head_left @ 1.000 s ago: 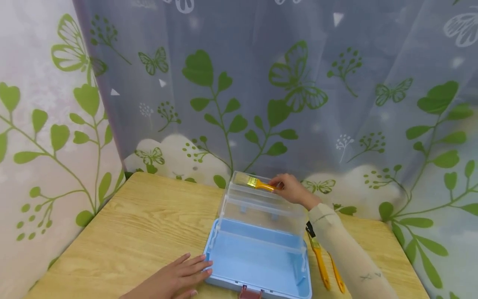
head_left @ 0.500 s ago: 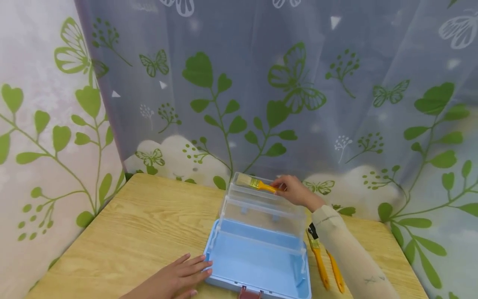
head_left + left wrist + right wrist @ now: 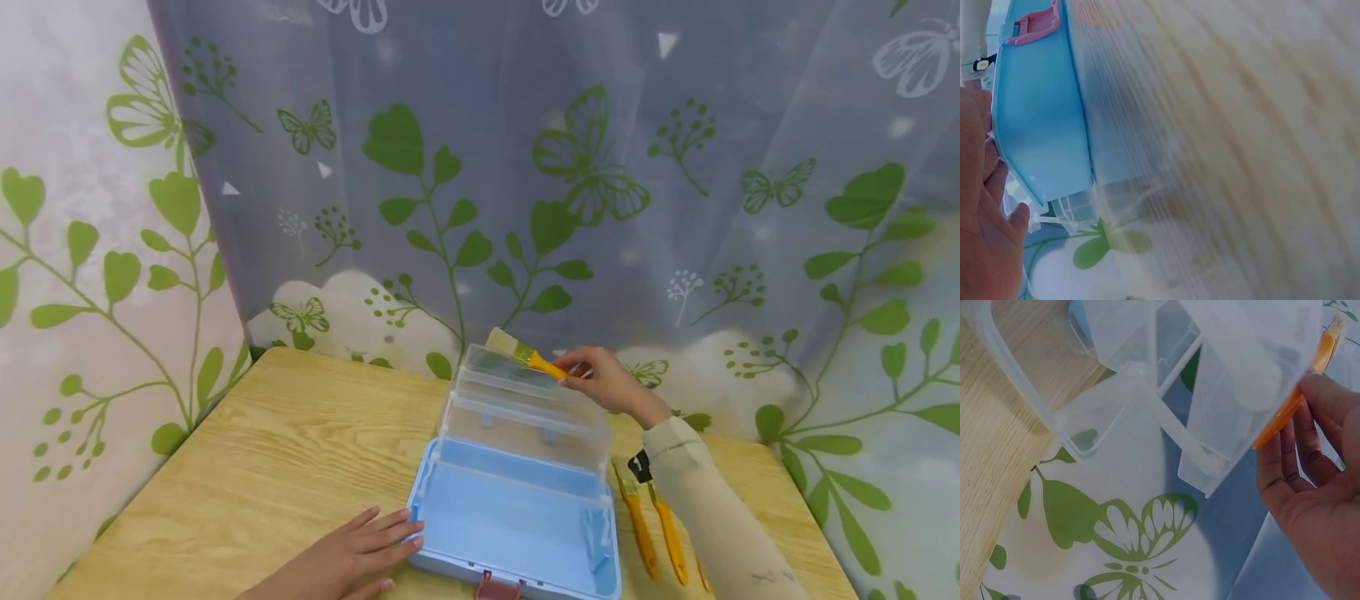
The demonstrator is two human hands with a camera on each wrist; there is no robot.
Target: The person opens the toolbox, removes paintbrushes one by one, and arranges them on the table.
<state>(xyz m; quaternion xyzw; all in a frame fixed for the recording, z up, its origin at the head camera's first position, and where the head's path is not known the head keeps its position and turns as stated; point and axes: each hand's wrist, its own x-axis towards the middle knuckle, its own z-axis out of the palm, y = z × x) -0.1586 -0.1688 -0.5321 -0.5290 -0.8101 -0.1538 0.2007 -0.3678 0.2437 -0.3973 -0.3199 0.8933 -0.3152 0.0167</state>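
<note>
My right hand (image 3: pixel 611 383) pinches the orange handle of a flat paintbrush (image 3: pixel 543 364). The brush slants above the topmost clear tray (image 3: pixel 510 385) of a blue toolbox (image 3: pixel 517 525), its pale bristles at the tray's far left edge. In the right wrist view, my fingertips hold the orange handle (image 3: pixel 1280 422) close beside the clear plastic tray wall (image 3: pixel 1241 425). My left hand (image 3: pixel 352 554) rests on the wood with fairly straight fingers against the box's left side. The left wrist view shows that hand (image 3: pixel 988 206) beside the blue box wall (image 3: pixel 1041 119).
Several more orange-handled brushes (image 3: pixel 640 533) lie on the wooden table (image 3: pixel 330 433) right of the box, partly under my right sleeve (image 3: pixel 720 508). A reddish latch (image 3: pixel 498 586) hangs at the box front. A patterned curtain (image 3: pixel 480 208) rises behind the table.
The brush has lifted from the top tray and tilted, bristle end up. My right hand has shifted slightly right, uncovering more of the brushes on the table. My left hand has stayed put.
</note>
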